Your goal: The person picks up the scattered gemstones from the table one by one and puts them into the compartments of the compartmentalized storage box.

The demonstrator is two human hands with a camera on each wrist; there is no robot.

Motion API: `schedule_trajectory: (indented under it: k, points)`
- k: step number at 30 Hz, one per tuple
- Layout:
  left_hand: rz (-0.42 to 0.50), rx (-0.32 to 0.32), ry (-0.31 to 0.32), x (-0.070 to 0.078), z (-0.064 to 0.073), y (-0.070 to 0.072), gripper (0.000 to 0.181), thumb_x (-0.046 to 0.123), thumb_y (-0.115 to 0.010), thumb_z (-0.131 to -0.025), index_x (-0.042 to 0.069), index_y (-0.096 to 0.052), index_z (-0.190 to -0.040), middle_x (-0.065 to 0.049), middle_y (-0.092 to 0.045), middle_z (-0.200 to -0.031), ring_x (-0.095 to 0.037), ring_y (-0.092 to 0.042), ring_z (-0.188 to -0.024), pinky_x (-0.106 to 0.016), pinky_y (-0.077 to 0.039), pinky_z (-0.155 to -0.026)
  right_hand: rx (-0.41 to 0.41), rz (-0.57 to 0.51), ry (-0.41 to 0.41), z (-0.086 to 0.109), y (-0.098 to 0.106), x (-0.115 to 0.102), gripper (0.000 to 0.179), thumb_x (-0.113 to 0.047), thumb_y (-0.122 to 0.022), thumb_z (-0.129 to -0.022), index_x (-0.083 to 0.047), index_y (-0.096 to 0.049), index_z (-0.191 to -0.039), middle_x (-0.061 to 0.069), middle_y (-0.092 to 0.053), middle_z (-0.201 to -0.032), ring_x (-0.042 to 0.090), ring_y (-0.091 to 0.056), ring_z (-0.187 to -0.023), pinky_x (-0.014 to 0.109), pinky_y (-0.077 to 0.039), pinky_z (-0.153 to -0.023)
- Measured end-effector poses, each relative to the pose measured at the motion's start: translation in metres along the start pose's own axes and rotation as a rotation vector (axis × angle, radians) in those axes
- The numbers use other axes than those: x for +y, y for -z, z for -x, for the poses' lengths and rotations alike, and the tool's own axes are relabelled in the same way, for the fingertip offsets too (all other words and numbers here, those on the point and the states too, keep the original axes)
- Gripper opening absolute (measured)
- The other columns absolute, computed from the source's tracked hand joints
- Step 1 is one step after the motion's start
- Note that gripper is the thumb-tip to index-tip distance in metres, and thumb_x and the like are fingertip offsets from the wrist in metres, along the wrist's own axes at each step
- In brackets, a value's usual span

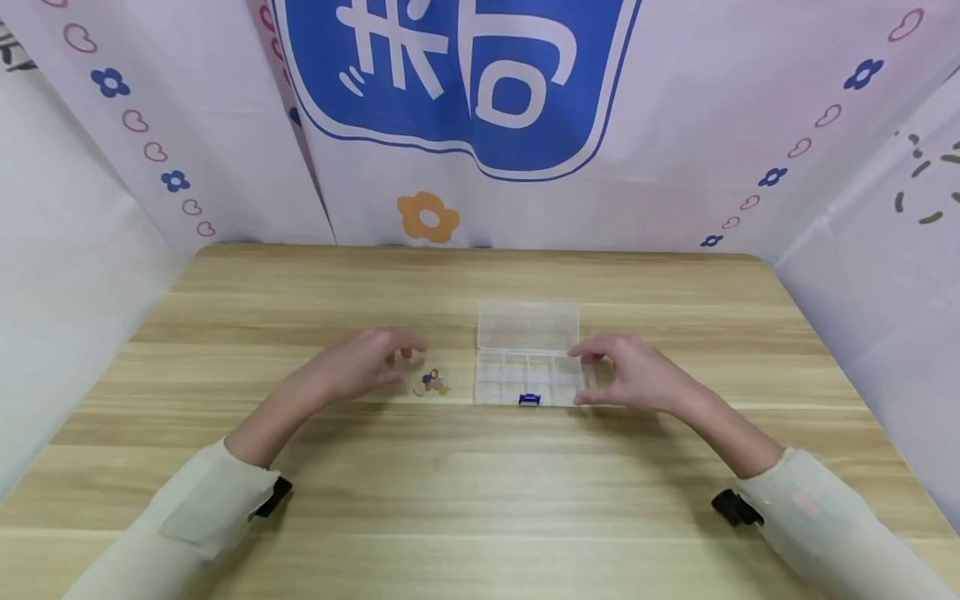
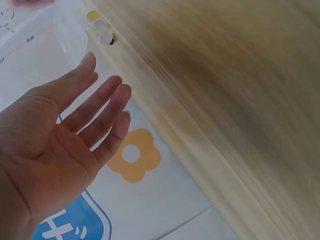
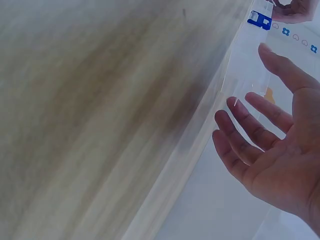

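Observation:
A clear plastic compartment box [image 1: 490, 393] stands on the table with its lid [image 1: 528, 325] folded back and a blue latch [image 1: 529, 400] at the front. My right hand [image 1: 633, 375] is at the box's right side, thumb near the front corner and fingertips at the edge, fingers loosely bent. Left of the box lies a small pile of trinkets [image 1: 432, 382], with blue, yellow, clear and ring-shaped pieces. Beside that pile my left hand [image 1: 363, 362] hovers with fingers relaxed and nothing held. The left wrist view shows a clear round piece [image 2: 103, 32] beyond the thumb.
Both things lie toward the back half of a wood-grain table [image 1: 480, 500]. A white printed cloth [image 1: 637, 208] with a blue sign hangs along its back edge, and white cloth flanks both sides. Black straps [image 1: 737, 507] sit at the sleeve cuffs.

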State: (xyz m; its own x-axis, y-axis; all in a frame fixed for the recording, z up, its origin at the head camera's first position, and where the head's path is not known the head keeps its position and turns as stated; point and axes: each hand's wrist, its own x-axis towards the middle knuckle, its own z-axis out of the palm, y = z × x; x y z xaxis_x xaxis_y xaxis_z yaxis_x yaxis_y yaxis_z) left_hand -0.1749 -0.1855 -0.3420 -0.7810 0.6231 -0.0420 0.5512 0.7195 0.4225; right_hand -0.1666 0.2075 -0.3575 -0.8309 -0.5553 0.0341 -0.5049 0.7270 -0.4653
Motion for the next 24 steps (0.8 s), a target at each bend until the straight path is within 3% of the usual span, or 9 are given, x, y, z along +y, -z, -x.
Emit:
schedule_trajectory:
  k: [4,11,17,24]
  points:
    - [0.019,-0.010,-0.002,0.000,-0.005,-0.001,0.040,0.003,-0.079,-0.090,-0.002,-0.069,-0.128,-0.013,-0.074,-0.109,-0.020,-0.069,-0.090,-0.038,-0.059,-0.079,-0.009,-0.022,-0.011,-0.002,0.000,0.001,0.064,-0.028,-0.094,-0.076,0.001,-0.069,-0.128,0.006,-0.071,-0.104,0.025,-0.065,-0.099,0.047,-0.055,-0.090]
    - [0.050,-0.011,0.003,0.000,-0.017,-0.003,0.025,-0.009,-0.063,-0.094,-0.003,-0.074,-0.116,-0.013,-0.075,-0.104,-0.025,-0.071,-0.098,-0.042,-0.059,-0.087,-0.048,-0.067,-0.033,-0.005,0.002,0.002,0.065,-0.026,-0.093,-0.077,0.004,-0.067,-0.129,0.007,-0.071,-0.105,0.025,-0.065,-0.100,0.047,-0.054,-0.092]
    - [0.052,-0.040,0.035,0.006,-0.023,0.000,0.004,0.000,-0.072,-0.095,0.003,-0.075,-0.094,-0.004,-0.072,-0.089,-0.017,-0.066,-0.083,-0.035,-0.057,-0.076,-0.065,-0.085,-0.024,-0.007,0.004,0.002,0.063,-0.025,-0.093,-0.078,0.005,-0.067,-0.127,0.006,-0.070,-0.103,0.024,-0.064,-0.099,0.046,-0.054,-0.091]
    - [0.052,-0.063,0.097,0.010,-0.024,-0.001,0.014,0.007,-0.075,-0.094,0.010,-0.070,-0.082,0.001,-0.066,-0.080,-0.014,-0.059,-0.074,-0.031,-0.051,-0.068,-0.081,-0.079,-0.029,-0.008,0.005,0.000,0.063,-0.025,-0.093,-0.078,0.004,-0.067,-0.127,0.006,-0.070,-0.103,0.023,-0.064,-0.099,0.045,-0.054,-0.090]
